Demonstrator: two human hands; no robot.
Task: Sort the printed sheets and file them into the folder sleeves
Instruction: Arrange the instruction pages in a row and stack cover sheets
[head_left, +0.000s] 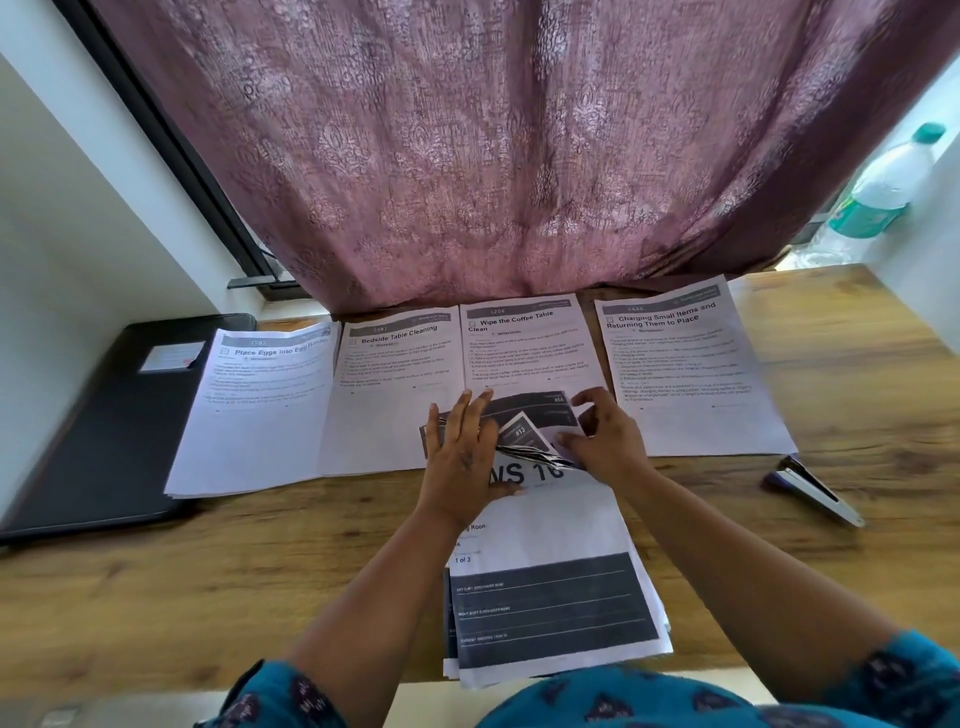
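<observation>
A stack of printed sheets (550, 608) lies on the wooden table in front of me, its top page marked "WS 16". My left hand (460, 457) presses flat on the stack's far left part. My right hand (605, 441) pinches the lifted far corners of several sheets, fanning them up. Beyond them lie several sorted sheets side by side: "Place Eggs into Egg Holder" (260, 410), "Bedside Table Cleaning" (389, 389), "Wipe the Coffee Table Clean" (524, 348) and "Charging Small Items" (691, 364). A black folder (98, 447) lies closed at the far left.
A stapler (813, 491) lies on the wooden table (857, 545) to the right. A plastic water bottle (883, 187) stands at the back right. A mauve curtain (493, 145) hangs down to the table's back edge. A white wall borders the left.
</observation>
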